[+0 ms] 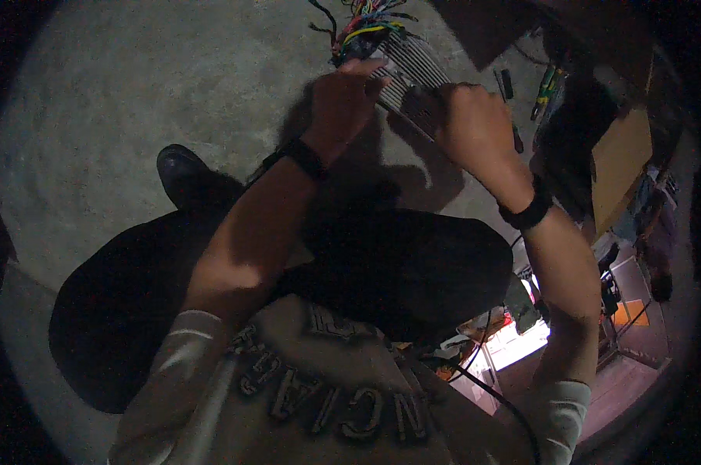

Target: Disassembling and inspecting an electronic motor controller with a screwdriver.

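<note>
A bundle of coloured wires (366, 27), red, yellow, green, blue and dark, spreads at the top centre beside a pale grey piece with many narrow parallel strips (405, 58). My left hand (343, 105) has its fingers curled on the left end of the striped piece, just below the wires. My right hand (474, 128) is closed on the piece's right part, with a dark shape at its fingertips that I cannot make out. Both hands wear dark wristbands.
I sit on a grey concrete floor (133, 93), legs folded, a dark shoe (180, 174) at left. Right of my hands lie yellow-green tools (547, 91), a dark slim item (507, 84) and a cardboard sheet (620, 167). Cluttered items and cables (482, 349) fill the lower right.
</note>
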`<state>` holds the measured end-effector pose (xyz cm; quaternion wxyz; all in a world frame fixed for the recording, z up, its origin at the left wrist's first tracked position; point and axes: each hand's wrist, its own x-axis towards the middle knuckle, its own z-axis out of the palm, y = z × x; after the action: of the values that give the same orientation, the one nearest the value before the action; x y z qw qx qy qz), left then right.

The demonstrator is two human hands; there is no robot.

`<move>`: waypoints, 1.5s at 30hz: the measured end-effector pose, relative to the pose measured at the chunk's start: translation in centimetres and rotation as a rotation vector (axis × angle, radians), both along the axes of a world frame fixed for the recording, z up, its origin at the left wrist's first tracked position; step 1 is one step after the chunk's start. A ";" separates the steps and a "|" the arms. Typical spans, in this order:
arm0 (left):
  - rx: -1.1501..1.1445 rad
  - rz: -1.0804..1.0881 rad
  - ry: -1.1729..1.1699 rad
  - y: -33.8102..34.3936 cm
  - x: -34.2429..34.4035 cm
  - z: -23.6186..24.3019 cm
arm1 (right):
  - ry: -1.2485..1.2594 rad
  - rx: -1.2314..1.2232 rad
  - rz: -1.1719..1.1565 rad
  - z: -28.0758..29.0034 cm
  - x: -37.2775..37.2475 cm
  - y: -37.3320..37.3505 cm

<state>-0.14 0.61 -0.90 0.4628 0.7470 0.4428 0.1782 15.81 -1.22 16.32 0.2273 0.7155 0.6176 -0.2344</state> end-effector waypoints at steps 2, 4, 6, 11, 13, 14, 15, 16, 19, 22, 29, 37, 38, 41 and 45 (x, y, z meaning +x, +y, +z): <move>0.019 0.046 -0.093 0.3 -0.2 0.0 | 0.074 0.032 -0.028 0.2 0.3 -0.4; 0.011 0.035 -0.119 0.6 -0.2 -0.1 | 0.023 0.006 0.049 0.5 0.2 -0.1; -0.006 0.023 -0.132 0.7 -0.3 -0.4 | -0.018 -0.029 0.124 0.4 -0.1 0.2; 0.034 -0.032 -0.086 1.1 -0.4 -0.7 | 0.102 -0.003 0.102 0.9 0.1 1.5; 0.032 -0.028 -0.080 1.1 -0.5 -0.1 | 0.096 0.008 0.070 0.7 0.1 0.9; 0.034 -0.024 -0.073 1.1 -0.4 0.1 | 0.090 0.023 0.038 0.7 0.2 0.7; 0.030 -0.021 -0.070 0.9 -0.5 0.0 | 0.093 0.019 0.040 0.8 0.0 0.7; 0.034 0.008 -0.079 0.6 -0.5 -0.2 | 0.056 -0.026 0.022 0.9 -0.3 0.9; 0.022 0.008 -0.065 0.5 -0.5 0.3 | 0.017 -0.040 -0.043 0.8 -1.3 0.6; 0.028 -0.029 -0.025 0.5 -0.3 0.5 | 0.009 -0.006 -0.132 0.3 -1.5 0.1; 0.179 -0.010 -0.035 -0.4 0.3 0.2 | 0.027 -0.012 -0.469 -2.4 0.2 -2.2; 0.097 -0.014 -0.040 -0.2 0.4 -1.0 | 0.310 0.084 -0.608 -3.2 2.9 -4.7; 0.021 0.011 -0.014 -0.2 0.5 -1.3 | 0.391 0.152 -0.621 -3.2 3.6 -5.4; -0.056 0.119 -0.015 -0.6 0.3 -1.5 | 0.385 0.462 -0.762 -5.4 5.7 -9.9; -0.066 0.236 -0.058 -0.6 0.7 -3.0 | 0.152 0.744 -0.856 -14.3 10.5 -20.0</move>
<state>0.52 0.05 -3.89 0.4755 0.6687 0.5197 0.2382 26.32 -21.17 1.98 -0.2003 0.9149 0.3282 -0.1231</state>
